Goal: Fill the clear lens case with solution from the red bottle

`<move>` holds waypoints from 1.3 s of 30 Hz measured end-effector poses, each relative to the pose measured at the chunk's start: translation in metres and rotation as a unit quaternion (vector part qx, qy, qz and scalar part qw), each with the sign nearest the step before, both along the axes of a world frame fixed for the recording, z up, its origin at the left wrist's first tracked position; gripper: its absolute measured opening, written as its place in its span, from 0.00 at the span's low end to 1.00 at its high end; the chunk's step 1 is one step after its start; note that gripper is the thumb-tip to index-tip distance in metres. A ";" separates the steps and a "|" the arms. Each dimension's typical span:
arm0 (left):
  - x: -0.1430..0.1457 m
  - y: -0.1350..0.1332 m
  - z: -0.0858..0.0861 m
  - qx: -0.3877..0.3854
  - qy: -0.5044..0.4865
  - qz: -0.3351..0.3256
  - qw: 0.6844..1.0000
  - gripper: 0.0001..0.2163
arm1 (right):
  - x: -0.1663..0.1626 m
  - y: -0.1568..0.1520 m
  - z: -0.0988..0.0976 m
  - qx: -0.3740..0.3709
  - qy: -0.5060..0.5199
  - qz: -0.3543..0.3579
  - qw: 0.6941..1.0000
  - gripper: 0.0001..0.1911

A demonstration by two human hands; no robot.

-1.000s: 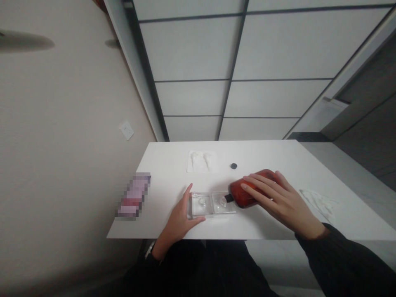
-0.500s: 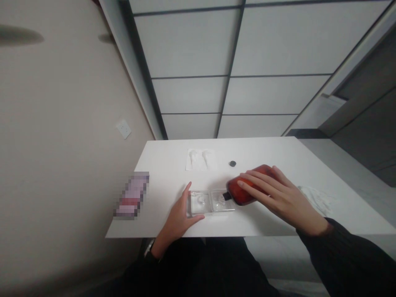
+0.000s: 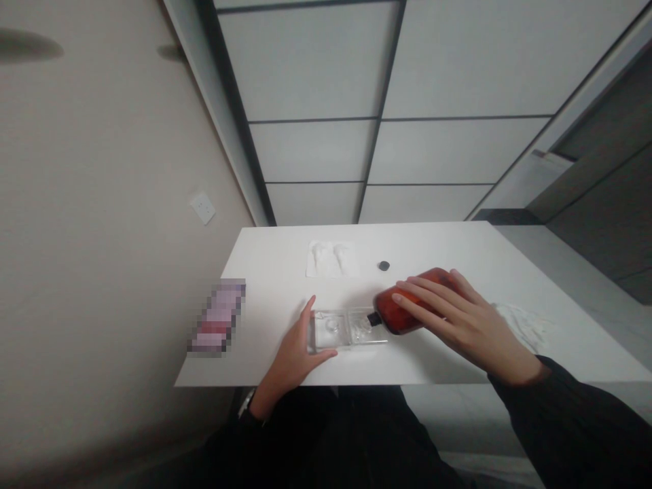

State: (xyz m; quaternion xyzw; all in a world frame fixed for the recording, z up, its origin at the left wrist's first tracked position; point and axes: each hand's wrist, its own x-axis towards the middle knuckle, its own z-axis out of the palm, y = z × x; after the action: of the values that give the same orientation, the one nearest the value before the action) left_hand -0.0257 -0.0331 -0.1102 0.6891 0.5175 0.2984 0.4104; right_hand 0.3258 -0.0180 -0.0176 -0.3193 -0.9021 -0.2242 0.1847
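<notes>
My right hand is wrapped round a red bottle, tipped on its side with its dark neck over the right well of a clear two-well plastic case. My left hand grips the case's left end between thumb and fingers and holds it on the white table. A small black cap lies behind the bottle.
A white moulded insert lies at the back of the table. White crumpled material lies right of my right hand. A blurred pink and purple box sits at the table's left edge. The wall stands close on the left.
The hands, bottle and case keep the same hold and pose. The whole scene has only shifted slightly up in view as my head moved.
</notes>
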 end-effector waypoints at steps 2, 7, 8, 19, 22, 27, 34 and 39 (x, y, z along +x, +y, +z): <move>0.000 0.000 0.000 -0.001 -0.001 0.000 1.000 0.51 | 0.001 -0.001 -0.001 -0.003 -0.003 -0.004 1.000 0.36; 0.000 0.001 0.002 0.001 0.000 -0.002 1.000 0.50 | 0.001 -0.002 -0.006 -0.007 0.005 -0.009 1.000 0.35; 0.000 0.001 0.002 0.001 0.000 -0.003 1.000 0.50 | 0.001 -0.002 -0.007 -0.008 0.016 -0.010 1.000 0.35; -0.002 0.003 0.002 0.015 0.001 -0.007 1.000 0.49 | 0.000 -0.010 -0.052 -0.117 0.237 -0.105 0.959 0.32; -0.002 0.003 0.002 0.016 -0.003 -0.010 1.000 0.48 | -0.002 -0.008 -0.057 -0.144 0.276 -0.126 0.942 0.32; -0.003 0.003 0.001 0.018 -0.003 -0.008 1.000 0.48 | -0.004 -0.005 -0.061 -0.158 0.297 -0.124 0.934 0.33; -0.002 0.002 0.003 0.023 -0.002 -0.006 1.000 0.47 | -0.009 -0.008 -0.067 -0.168 0.315 -0.118 0.927 0.32; -0.001 0.002 0.002 0.030 0.003 -0.002 1.000 0.46 | -0.014 0.000 -0.062 -0.166 0.310 -0.090 0.932 0.33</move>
State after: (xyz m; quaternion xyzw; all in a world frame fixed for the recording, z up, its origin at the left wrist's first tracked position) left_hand -0.0267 -0.0315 -0.1086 0.7029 0.5085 0.3110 0.3880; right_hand 0.3118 -0.0183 -0.0793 -0.4790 -0.7916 0.0231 0.3787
